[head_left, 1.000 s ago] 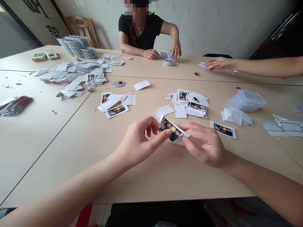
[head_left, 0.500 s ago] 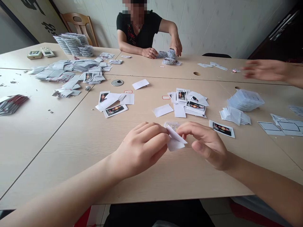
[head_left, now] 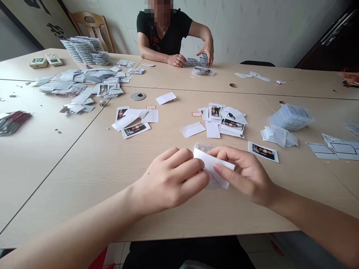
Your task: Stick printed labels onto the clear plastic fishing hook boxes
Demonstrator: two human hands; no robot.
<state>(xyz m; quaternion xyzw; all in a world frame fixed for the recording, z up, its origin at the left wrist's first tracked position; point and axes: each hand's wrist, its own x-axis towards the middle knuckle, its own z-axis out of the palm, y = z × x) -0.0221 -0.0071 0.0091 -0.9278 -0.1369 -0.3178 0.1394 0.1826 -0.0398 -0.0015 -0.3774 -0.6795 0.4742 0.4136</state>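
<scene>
My left hand [head_left: 172, 179] and my right hand [head_left: 244, 173] meet over the near middle of the table [head_left: 84, 172]. Between them they pinch a small white paper card [head_left: 214, 166], its blank side up, with a thin clear sleeve showing at its far end [head_left: 203, 147]. Both hands have their fingers curled onto the card. Just beyond lie loose printed and blank cards [head_left: 224, 121], and a single printed card [head_left: 263, 151] lies to the right of my right hand.
A person in a black top [head_left: 168, 31] sits across, hands on a small stack [head_left: 202, 63]. Piles of cards [head_left: 81, 84] cover the left; tall stacks [head_left: 84, 50] stand by a wooden chair. Clear sleeves [head_left: 290, 117] lie at right. A metal disc [head_left: 137, 96] lies mid-table.
The card has been turned from printed side up to blank side up between my hands. The other person's arm at the right has withdrawn out of view.
</scene>
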